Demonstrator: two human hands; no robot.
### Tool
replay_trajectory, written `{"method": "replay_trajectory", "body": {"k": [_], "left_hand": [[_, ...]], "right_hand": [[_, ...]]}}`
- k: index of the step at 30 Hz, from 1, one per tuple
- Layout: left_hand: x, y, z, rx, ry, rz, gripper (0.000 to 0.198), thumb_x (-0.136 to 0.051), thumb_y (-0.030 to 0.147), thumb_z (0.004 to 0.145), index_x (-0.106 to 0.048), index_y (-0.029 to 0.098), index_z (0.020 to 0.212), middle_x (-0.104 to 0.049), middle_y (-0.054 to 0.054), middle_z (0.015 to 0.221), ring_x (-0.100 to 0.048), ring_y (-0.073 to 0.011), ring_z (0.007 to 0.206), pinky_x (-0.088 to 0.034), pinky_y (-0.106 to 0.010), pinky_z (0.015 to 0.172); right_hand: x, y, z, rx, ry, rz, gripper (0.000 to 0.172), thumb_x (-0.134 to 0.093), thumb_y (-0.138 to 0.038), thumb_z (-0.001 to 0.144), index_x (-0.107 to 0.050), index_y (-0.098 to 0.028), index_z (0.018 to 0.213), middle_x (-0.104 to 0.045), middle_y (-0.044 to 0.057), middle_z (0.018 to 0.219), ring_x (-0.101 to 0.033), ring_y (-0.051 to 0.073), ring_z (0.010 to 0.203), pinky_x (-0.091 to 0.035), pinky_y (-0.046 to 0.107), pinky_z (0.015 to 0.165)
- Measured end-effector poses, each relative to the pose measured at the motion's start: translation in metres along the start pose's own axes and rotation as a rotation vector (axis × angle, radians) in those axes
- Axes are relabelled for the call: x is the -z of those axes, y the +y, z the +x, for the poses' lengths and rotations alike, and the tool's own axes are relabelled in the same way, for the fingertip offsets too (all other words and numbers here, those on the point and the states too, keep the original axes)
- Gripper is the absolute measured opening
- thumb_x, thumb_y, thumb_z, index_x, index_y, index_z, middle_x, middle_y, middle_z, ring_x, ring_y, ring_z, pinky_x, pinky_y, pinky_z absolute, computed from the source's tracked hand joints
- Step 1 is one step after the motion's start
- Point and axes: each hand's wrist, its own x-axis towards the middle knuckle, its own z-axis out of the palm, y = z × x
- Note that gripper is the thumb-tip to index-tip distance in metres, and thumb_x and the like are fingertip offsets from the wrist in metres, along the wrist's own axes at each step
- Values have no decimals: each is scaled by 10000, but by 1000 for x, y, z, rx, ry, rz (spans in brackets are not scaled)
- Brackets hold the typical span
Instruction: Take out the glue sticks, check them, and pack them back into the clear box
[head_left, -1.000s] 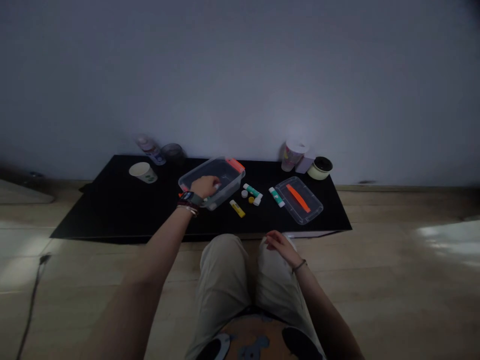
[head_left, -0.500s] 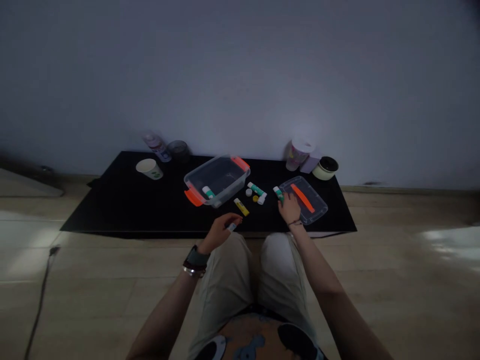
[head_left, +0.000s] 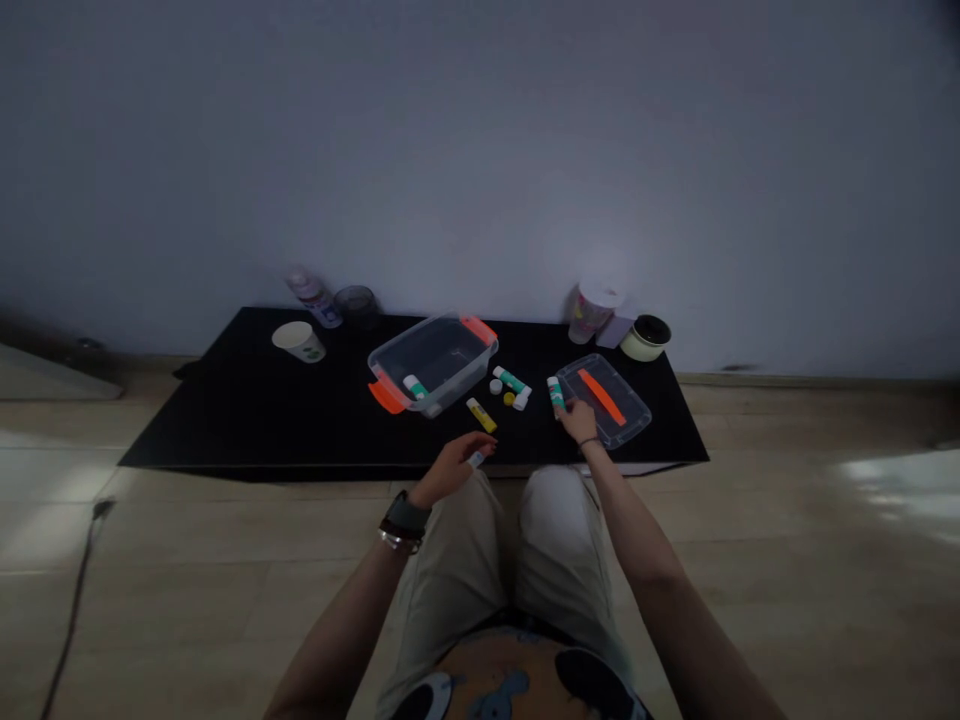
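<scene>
My left hand (head_left: 450,470) hovers above the black board's front edge, its fingers shut on a small white glue-stick cap (head_left: 476,459). My right hand (head_left: 579,422) grips the lower end of a green-and-white glue stick (head_left: 555,396), right next to the clear plastic lid (head_left: 626,412) with its orange strip. In the clear box with orange handles (head_left: 450,345) lies another green-and-white glue stick (head_left: 415,387). Between the hands are a yellow glue stick (head_left: 481,415) and a green-and-white glue stick (head_left: 511,380).
Small white and yellow caps lie near the green stick on the black board (head_left: 225,420). A paper cup (head_left: 298,341) stands at the back left, near a bottle and a dark roll. At the back right are a plastic cup and a tape roll. Wooden floor surrounds the board.
My left hand has left the box, which now holds a glue stick, and has come back towards me. My right hand has risen from my knee to a glue stick beside the lid.
</scene>
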Motion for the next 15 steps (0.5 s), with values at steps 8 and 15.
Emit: {"method": "replay_trajectory", "body": {"k": [8,15], "left_hand": [[-14,5,14,36,113,-174,655,-632,646,824,-618,154,1256,-672,-149,1268,-618,-297,1191,-439,-458,1072],[-21,15,10,22,196,-227,557,-647,641,822,-649,165,1110,-716,-122,1131,-634,-268,1123,-459,-423,1022]], "right_hand": [[-29,-33,-63,324,-445,704,449,-703,-553,777,-680,-150,973,-693,29,800,-619,134,623,-507,252,582],[-40,-49,-73,576,-503,453,362,-599,-468,915,-722,-142,1012,-719,43,895,-642,155,793,-492,264,729]]}}
